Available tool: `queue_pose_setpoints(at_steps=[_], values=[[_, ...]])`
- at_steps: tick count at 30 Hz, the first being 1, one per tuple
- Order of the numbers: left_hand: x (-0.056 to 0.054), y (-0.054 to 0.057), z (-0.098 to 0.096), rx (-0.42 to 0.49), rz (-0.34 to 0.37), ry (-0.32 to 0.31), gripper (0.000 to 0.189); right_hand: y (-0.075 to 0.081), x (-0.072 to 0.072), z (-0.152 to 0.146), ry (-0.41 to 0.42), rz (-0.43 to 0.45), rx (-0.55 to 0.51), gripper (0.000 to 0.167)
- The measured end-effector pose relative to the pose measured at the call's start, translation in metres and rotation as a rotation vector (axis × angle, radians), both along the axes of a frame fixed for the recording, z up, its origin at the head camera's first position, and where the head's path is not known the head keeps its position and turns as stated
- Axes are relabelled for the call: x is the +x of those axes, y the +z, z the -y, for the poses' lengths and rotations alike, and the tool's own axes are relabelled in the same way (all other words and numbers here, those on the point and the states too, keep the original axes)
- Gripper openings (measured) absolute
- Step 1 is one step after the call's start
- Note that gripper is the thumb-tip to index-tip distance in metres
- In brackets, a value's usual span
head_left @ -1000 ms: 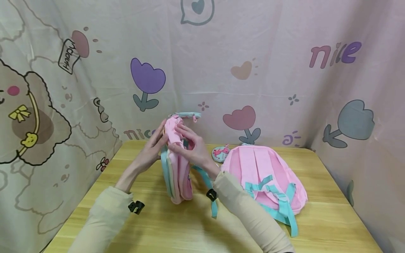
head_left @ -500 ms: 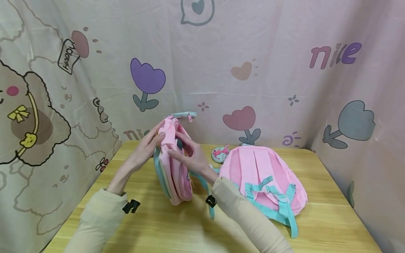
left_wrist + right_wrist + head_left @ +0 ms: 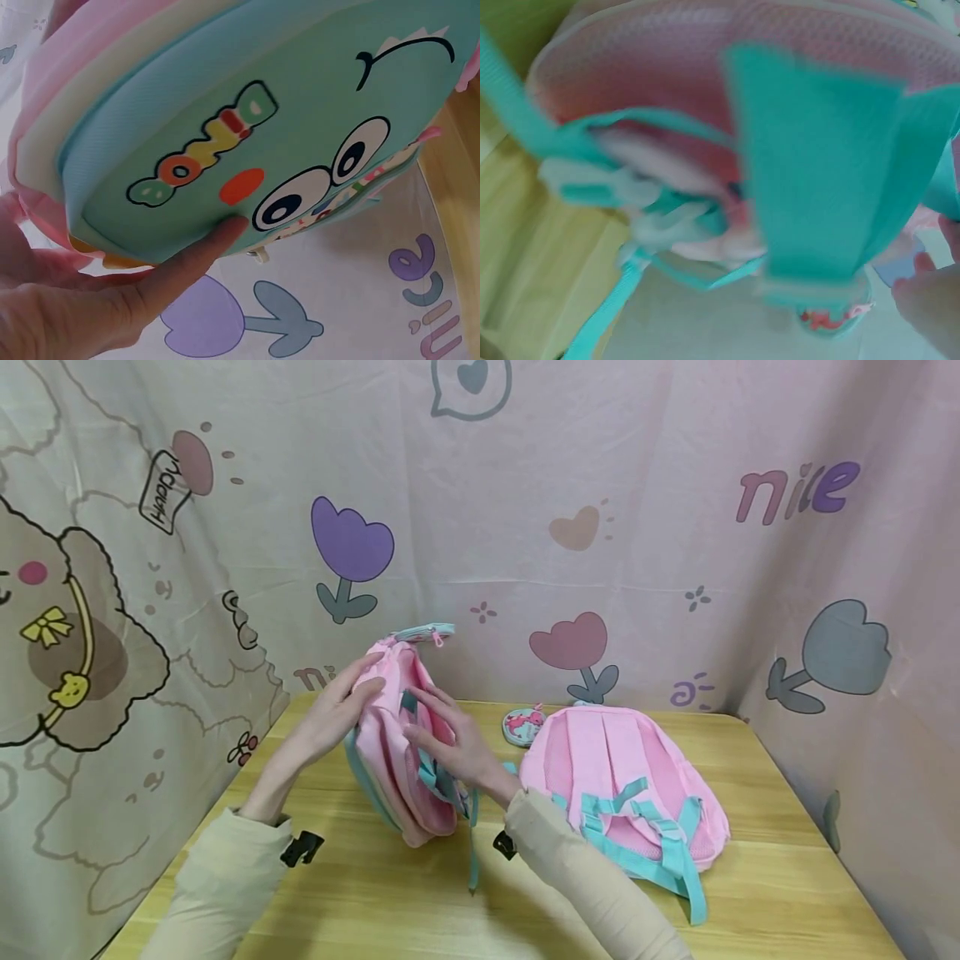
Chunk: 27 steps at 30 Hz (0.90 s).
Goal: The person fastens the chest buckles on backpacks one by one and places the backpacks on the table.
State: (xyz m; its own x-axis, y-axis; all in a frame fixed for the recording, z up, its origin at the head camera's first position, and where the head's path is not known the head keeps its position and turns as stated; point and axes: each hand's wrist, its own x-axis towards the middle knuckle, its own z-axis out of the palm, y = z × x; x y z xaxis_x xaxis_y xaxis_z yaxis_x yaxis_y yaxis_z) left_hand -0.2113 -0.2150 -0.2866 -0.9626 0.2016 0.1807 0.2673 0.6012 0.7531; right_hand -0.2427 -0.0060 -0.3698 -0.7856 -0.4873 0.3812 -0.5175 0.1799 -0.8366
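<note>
A pink child's backpack (image 3: 390,752) stands tilted on the table, its mint front (image 3: 165,150) printed with cartoon eyes and coloured letters. My left hand (image 3: 330,718) grips its upper side, thumb over the pink edge and a finger extended along the mint front. My right hand (image 3: 465,747) is at the strap side, fingers mostly straight against the upper back edge. Teal straps (image 3: 817,165) and white buckles hang across the mesh back in the right wrist view, partly blurred. At the bag's top, a small teal zipped pouch (image 3: 423,632) sticks out.
A second pink backpack (image 3: 607,743) lies on the wooden table (image 3: 360,902) at the right, its straps facing up. Near its top is a round teal purse (image 3: 522,727) with a pink print. A patterned curtain (image 3: 480,552) surrounds the table's back and sides.
The backpack has leaned and turned left at its top, showing more of its strapped back. My left hand has moved left with it; my right hand has loosened from the top onto the strap side.
</note>
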Motion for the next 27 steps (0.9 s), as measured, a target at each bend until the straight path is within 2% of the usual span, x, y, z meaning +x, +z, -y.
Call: queue_pose_setpoints(at_steps=[8,13,16,20,27], values=[[0.003,0.003,0.011,-0.003,0.009,0.036,0.07,-0.017,-0.002,-0.001,-0.002,-0.081,0.112,0.084],[0.004,0.003,0.015,0.015,0.025,0.102,0.074,-0.031,-0.002,-0.003,-0.01,-0.085,0.185,0.086],[0.004,0.001,0.018,0.032,0.022,0.134,0.073,-0.038,-0.001,-0.006,-0.009,-0.058,0.22,0.083],[0.005,-0.001,0.023,0.03,0.024,0.135,0.076,-0.048,0.003,-0.01,0.005,-0.001,0.256,0.078],[0.007,-0.004,0.036,-0.013,0.116,0.143,0.098,-0.06,0.007,-0.018,0.063,0.098,0.209,0.076]])
